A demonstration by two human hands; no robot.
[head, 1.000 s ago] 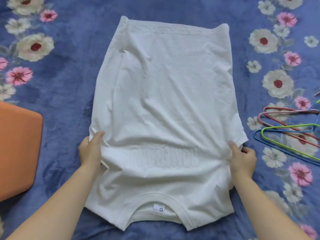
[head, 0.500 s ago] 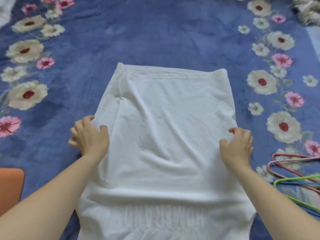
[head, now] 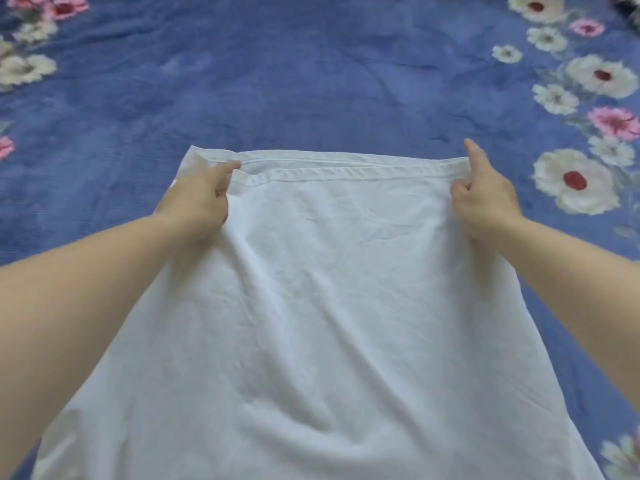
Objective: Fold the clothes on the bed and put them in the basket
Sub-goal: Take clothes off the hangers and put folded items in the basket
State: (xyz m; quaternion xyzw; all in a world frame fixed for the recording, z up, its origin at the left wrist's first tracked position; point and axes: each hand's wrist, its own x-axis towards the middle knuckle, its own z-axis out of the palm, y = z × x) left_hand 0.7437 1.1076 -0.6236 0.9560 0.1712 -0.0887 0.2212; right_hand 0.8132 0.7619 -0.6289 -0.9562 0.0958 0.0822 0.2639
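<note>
A white T-shirt [head: 332, 306] lies flat on the blue flowered bedspread [head: 311, 81], its sides folded in and its hem at the far end. My left hand [head: 199, 199] holds the far left corner of the hem, fingers curled into the cloth. At the far right corner my right hand [head: 485, 199] pinches the hem, with the index finger sticking out past the edge. The shirt's collar end lies below the frame. No basket is in view.
Bare blue bedspread stretches beyond the hem. Printed flowers run down the left and right borders. A dark patterned thing [head: 628, 5] peeks in at the top right corner.
Both hands slid from the shirt's middle sides up to the far hem corners and took hold of it. The view tilted forward, so the orange thing and hangers left the frame.
</note>
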